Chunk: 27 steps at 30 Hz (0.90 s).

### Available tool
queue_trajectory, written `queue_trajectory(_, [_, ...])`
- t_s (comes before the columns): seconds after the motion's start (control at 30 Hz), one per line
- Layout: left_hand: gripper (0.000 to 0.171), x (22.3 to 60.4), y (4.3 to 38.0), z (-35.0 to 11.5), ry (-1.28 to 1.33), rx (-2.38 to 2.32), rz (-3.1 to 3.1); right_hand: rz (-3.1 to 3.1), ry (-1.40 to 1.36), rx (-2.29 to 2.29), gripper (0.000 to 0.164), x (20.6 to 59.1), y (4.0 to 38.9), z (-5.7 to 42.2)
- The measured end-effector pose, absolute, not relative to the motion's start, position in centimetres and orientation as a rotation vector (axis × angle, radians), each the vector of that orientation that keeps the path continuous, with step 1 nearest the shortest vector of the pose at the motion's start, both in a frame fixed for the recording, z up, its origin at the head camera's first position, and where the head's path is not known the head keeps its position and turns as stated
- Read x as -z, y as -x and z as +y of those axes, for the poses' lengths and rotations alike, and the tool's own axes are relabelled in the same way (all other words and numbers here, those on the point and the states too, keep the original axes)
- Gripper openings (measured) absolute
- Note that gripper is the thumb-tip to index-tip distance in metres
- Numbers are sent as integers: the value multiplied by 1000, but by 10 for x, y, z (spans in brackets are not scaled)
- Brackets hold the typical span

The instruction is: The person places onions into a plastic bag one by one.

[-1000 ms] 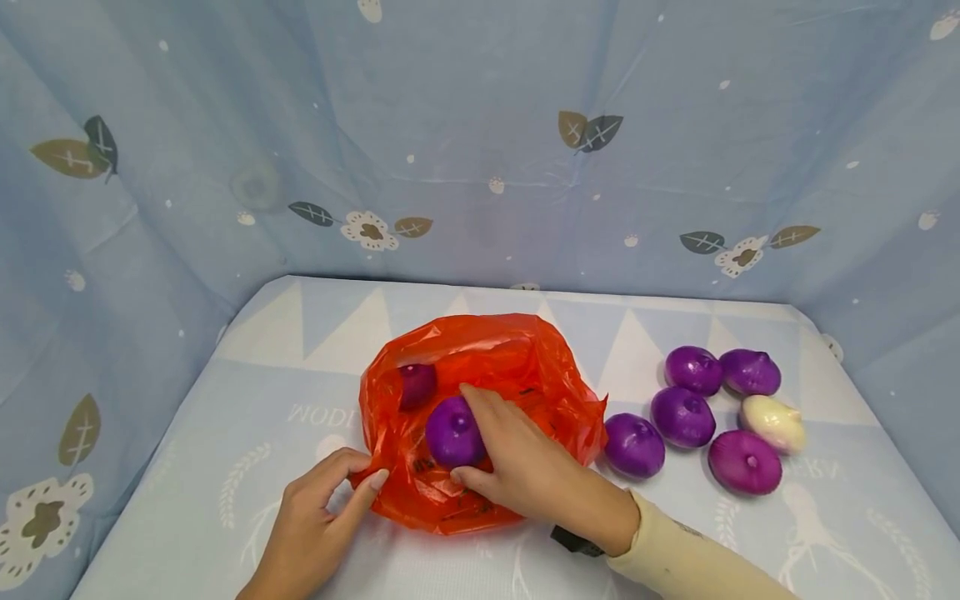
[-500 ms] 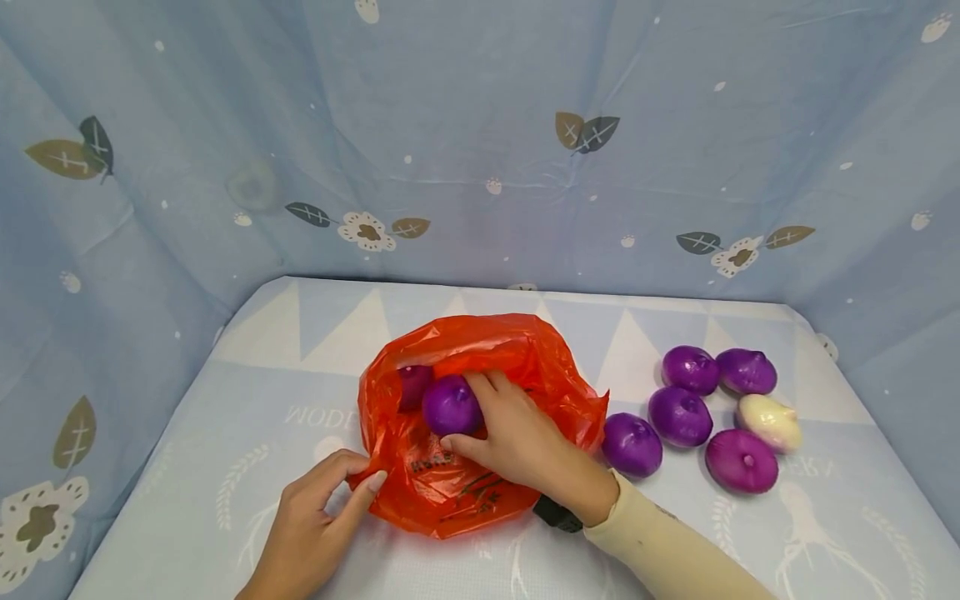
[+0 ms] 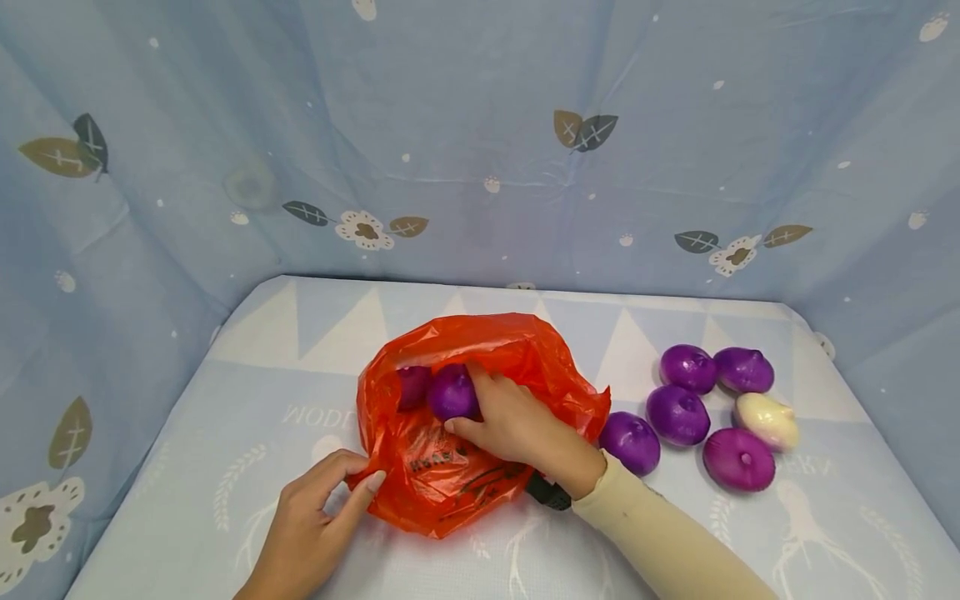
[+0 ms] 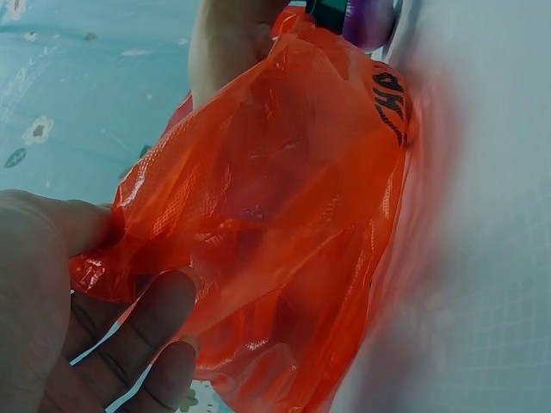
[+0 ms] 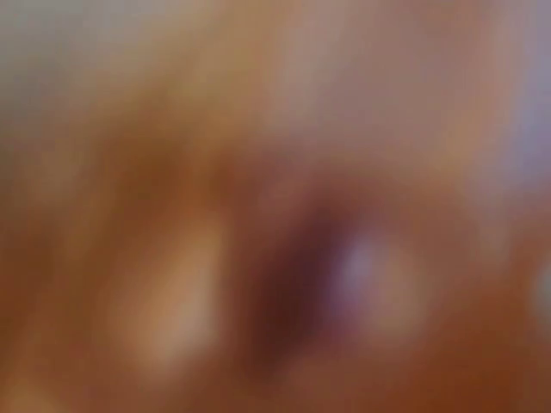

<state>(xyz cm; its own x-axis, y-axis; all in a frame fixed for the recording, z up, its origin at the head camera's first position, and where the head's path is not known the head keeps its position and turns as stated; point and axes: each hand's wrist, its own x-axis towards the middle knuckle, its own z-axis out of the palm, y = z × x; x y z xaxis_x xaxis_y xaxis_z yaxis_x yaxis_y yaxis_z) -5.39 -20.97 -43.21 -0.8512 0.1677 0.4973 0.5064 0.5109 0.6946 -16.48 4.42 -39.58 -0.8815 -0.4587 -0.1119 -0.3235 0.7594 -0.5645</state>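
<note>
A blue floral curtain (image 3: pixel 450 100) backs a pale table (image 3: pixel 240 400).

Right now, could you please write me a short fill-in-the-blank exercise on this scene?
The left hand pinches a plastic bag coloured ____.
The right hand grips an onion coloured ____.
Visible onions outside the bag total ____.
In the head view, the pale onion lies to the bag's ____.

Missing words: red; purple; six; right.

The crinkled red plastic bag (image 3: pixel 480 329) is thin, shiny and partly see-through. The round purple onions (image 3: pixel 677 415) and the rounded cream-white onion (image 3: pixel 765 422) look smooth and glossy. The folded blue printed curtain (image 3: pixel 450 100) and the long beige sleeve (image 3: pixel 660 525) appear as matt cloth.
</note>
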Motion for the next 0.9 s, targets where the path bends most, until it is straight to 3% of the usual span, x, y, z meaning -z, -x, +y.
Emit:
queue_trajectory(0.23, [37,434,54,-209,548,1269,-2407,2690,610,789,87,391,177,43])
queue_trajectory(0.63, [41,438,55,-208,535,1235,-2389,2604,510,651,76,367,179,43])
queue_trajectory(0.9, [41,438,55,-209,543,1241,-2385,2626,469,550,84,356,176,41])
